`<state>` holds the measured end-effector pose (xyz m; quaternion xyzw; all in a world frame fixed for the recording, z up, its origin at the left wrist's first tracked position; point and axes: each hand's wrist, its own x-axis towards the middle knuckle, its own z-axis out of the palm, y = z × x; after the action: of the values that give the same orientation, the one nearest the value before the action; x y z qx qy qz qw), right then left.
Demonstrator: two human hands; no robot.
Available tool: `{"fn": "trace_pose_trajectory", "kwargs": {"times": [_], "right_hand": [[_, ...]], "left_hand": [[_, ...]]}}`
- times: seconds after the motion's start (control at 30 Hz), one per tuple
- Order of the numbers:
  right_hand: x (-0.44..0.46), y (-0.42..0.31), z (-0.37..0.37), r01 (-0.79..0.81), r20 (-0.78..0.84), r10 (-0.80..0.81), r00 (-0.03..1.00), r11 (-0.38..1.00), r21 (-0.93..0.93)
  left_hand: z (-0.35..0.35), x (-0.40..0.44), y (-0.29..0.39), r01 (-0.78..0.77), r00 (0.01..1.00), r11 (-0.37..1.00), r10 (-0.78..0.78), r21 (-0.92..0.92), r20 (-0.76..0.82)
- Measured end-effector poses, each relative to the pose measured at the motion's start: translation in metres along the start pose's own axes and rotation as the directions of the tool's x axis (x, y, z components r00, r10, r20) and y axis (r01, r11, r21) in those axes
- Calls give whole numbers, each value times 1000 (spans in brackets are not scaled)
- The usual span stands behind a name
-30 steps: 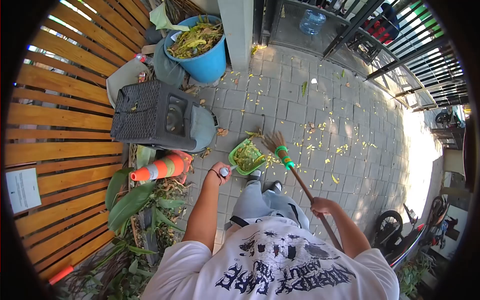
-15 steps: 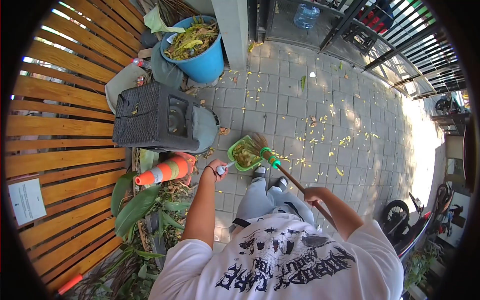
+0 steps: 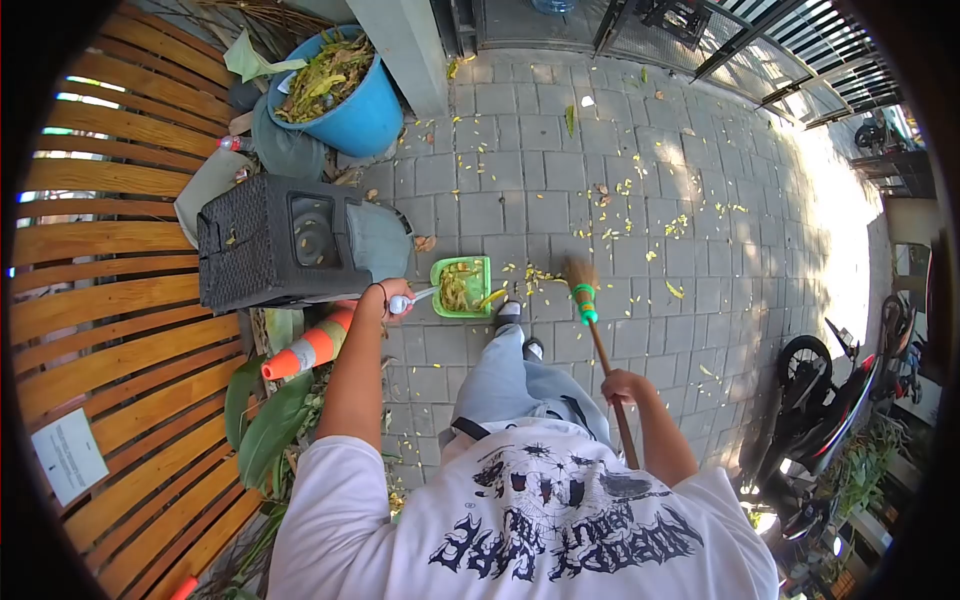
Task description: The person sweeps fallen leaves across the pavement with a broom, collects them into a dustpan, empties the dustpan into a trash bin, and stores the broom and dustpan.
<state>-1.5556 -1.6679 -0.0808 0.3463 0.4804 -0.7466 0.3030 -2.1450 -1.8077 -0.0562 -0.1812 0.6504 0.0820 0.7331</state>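
Note:
My left hand [image 3: 388, 299] is closed round the pale handle of a green dustpan [image 3: 484, 285]. Yellow and brown leaves [image 3: 455, 288] lie in the pan, which rests on the paving in front of my feet. In my right hand [image 3: 624, 386] is the wooden stick of a broom [image 3: 597, 345] with green binding. Its bristles [image 3: 579, 270] touch the ground to the right of the pan, apart from it. Small yellow leaves [image 3: 537, 274] are strewn between pan and bristles.
A blue bucket [image 3: 360, 120] full of leaves stands at the upper left. Nearer are a dark woven-sided bin [image 3: 270, 240] and a tilted orange traffic cone [image 3: 310, 350] by the slatted wooden fence [image 3: 120, 245]. A motorcycle [image 3: 820, 400] is at right, a metal gate [image 3: 750, 50] at upper right.
The broom's bristles have moved right, away from the dustpan, and the stick stands steeper. The pan and left hand have shifted left in view. The camera view has also shifted.

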Motion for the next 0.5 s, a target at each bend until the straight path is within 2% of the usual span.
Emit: {"fn": "trace_pose_trajectory", "kwargs": {"times": [0.03, 0.07, 0.1, 0.17, 0.2, 0.27, 0.3, 0.33, 0.4, 0.47, 0.5], "right_hand": [[8, -20, 36, -418, -152, 471, 869, 862, 285], [-8, -63, 70, -473, -197, 489, 850, 872, 123], [6, -31, 78, -432, -137, 437, 889, 899, 70], [-8, -20, 91, -354, -64, 400, 914, 865, 354], [-18, -18, 93, -345, -63, 392, 918, 867, 359], [-46, -19, 107, -270, -204, 361, 910, 889, 370], [-65, -35, 113, -298, -240, 376, 895, 904, 305], [-66, -16, 115, -309, -257, 382, 888, 908, 284], [-65, -1, 116, -300, -289, 372, 882, 917, 264], [-58, -7, 124, -354, -425, 386, 819, 922, 155], [-46, -9, 133, -346, -426, 384, 819, 923, 167]], "left_hand": [[2, 1, 0, 37, 999, 999, -37, 20, 6], [2, 6, -1, 34, 999, 999, -34, 34, -2], [-1, 15, -2, 53, 998, 999, -53, 9, 45], [1, 28, -5, 67, 994, 998, -66, -8, 90], [0, 30, -10, 58, 994, 998, -54, -33, 99], [-3, 24, -19, 56, 994, 998, -53, -39, 92], [-2, 19, -26, 84, 991, 991, -71, -109, 115], [-1, 17, -33, 106, 987, 978, -81, -181, 142], [-2, 14, -41, 105, 987, 982, -83, -156, 139], [-16, 23, -45, 151, 976, 984, -132, -99, 175], [-17, 21, -48, 150, 977, 985, -133, -87, 168]]}}
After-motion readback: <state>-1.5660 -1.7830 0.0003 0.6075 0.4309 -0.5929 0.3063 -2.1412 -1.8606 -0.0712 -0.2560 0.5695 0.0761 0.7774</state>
